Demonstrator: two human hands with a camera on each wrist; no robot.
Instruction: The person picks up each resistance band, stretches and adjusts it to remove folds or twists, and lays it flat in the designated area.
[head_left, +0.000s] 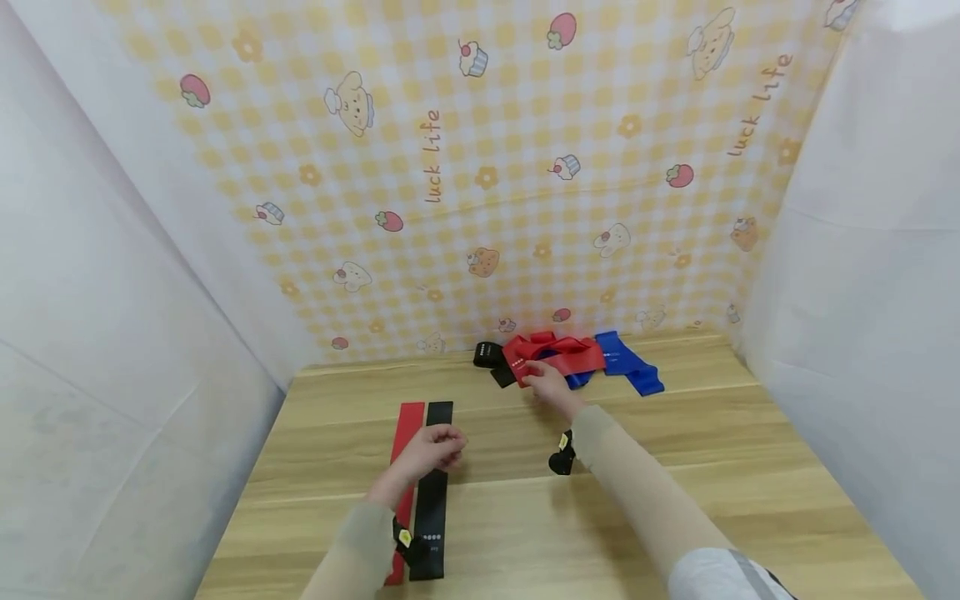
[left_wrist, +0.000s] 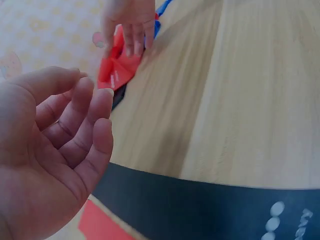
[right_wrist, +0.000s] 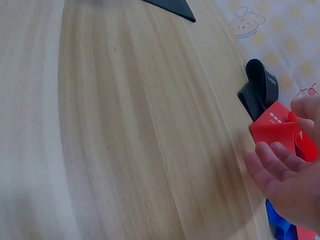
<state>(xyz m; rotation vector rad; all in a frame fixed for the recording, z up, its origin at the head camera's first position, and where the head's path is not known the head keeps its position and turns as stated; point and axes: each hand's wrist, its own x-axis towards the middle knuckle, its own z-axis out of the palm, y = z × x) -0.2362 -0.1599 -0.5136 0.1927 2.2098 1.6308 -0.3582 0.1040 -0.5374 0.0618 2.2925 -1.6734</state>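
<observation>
My left hand (head_left: 427,450) hovers over two flat resistance bands, its fingers loosely bent and nothing between them. One band is red (head_left: 410,421); the black band (head_left: 431,512), printed with white dots, lies alongside it. At the back, my right hand (head_left: 551,387) reaches to a heap of bands, fingers spread loosely beside a crumpled red resistance band (right_wrist: 274,131). Whether its fingertips touch that band, I cannot tell. A folded black band (right_wrist: 262,82) pokes out at the heap's left, and a blue band (head_left: 626,362) trails off to its right.
The bands lie on a wood-grain table (head_left: 510,517). Behind it hangs a yellow checked cloth (head_left: 525,208) with cartoon prints, close to the heap. White sheets (head_left: 847,275) enclose both sides. Each wrist carries a small black camera (head_left: 562,454).
</observation>
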